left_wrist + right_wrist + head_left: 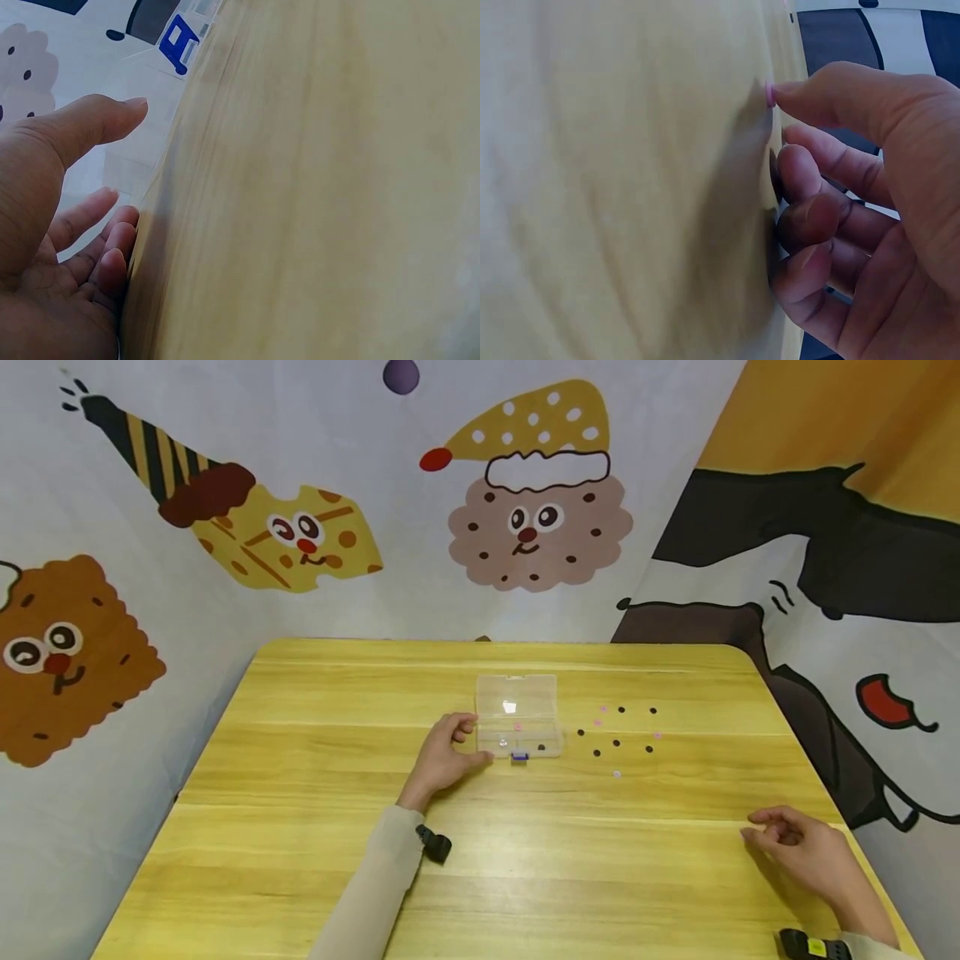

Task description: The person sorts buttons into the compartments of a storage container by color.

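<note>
An opened clear plastic box (519, 722) stands in the middle of the table, its lid tipped back and a blue latch (178, 46) at its front. Inside it lie a pink disc (517, 727), a black disc (542, 747) and a whitish one (503, 743). My left hand (444, 758) is at the box's left end, thumb by the front corner and fingers by the side. At the right edge, my right hand (808, 856) is low over the table, fingers loosely bent; its thumb tip touches a small pink disc (770, 95), with the index fingertip apart from it.
Right of the box lie scattered several small black discs (617, 743) and a few pale pink ones (617, 774). They rest on a wooden table (300, 827) with rounded far corners. A cartoon-printed cloth (390, 610) hangs behind and beside it.
</note>
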`<action>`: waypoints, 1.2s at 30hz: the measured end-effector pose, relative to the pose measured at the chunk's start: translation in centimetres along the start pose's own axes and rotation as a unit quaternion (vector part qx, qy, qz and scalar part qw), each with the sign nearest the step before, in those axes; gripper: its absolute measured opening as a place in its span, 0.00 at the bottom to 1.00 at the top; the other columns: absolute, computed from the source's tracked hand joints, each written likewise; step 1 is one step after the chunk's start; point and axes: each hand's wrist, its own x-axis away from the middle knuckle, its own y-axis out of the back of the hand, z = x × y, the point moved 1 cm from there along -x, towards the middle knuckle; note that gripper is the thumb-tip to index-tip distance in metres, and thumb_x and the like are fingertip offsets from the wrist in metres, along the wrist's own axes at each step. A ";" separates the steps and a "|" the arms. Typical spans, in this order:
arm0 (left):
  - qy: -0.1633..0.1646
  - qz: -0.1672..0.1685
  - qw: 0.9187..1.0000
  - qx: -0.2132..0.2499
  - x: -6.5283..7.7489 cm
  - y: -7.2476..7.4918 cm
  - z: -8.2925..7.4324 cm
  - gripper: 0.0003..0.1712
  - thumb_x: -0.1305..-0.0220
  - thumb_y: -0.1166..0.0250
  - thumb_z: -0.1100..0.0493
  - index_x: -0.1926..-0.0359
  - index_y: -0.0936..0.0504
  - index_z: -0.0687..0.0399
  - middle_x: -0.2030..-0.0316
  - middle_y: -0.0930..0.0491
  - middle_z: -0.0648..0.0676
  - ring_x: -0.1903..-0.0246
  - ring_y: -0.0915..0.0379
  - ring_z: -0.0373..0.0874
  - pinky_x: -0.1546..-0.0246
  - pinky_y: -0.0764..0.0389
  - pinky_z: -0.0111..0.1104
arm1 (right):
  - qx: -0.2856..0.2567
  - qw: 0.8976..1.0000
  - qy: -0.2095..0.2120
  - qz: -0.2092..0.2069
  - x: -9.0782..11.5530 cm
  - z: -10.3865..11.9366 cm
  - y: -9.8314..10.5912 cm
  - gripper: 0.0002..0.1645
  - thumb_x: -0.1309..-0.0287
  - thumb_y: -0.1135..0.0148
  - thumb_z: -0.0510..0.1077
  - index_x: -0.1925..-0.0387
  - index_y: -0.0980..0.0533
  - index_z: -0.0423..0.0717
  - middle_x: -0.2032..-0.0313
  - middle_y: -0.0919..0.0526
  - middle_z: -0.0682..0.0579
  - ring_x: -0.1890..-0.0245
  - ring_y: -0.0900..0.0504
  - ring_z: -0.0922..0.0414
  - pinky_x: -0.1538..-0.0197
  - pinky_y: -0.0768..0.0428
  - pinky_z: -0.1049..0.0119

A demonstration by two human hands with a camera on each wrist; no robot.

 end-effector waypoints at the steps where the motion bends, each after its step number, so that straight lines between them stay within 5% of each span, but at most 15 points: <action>1: 0.000 -0.001 1.000 0.001 0.0 0.0 0.0 0.40 0.47 0.19 0.54 0.34 0.24 0.50 0.47 0.24 0.52 0.50 0.31 0.49 0.45 0.28 0.41 | -0.002 1.000 -0.001 0.002 0.1 -0.1 0.0 0.38 0.39 0.34 0.70 0.50 0.20 0.39 0.67 0.17 0.51 0.72 0.24 0.62 0.72 0.27 0.69; 36: 0.001 0.001 1.000 0.002 0.0 -0.1 0.0 0.39 0.47 0.20 0.54 0.34 0.24 0.49 0.47 0.24 0.53 0.50 0.31 0.49 0.45 0.28 0.42 | -0.006 0.998 0.033 -0.047 1.8 -0.3 -1.3 0.24 0.34 0.35 0.62 0.57 0.15 0.45 0.69 0.18 0.52 0.75 0.27 0.66 0.73 0.28 0.71</action>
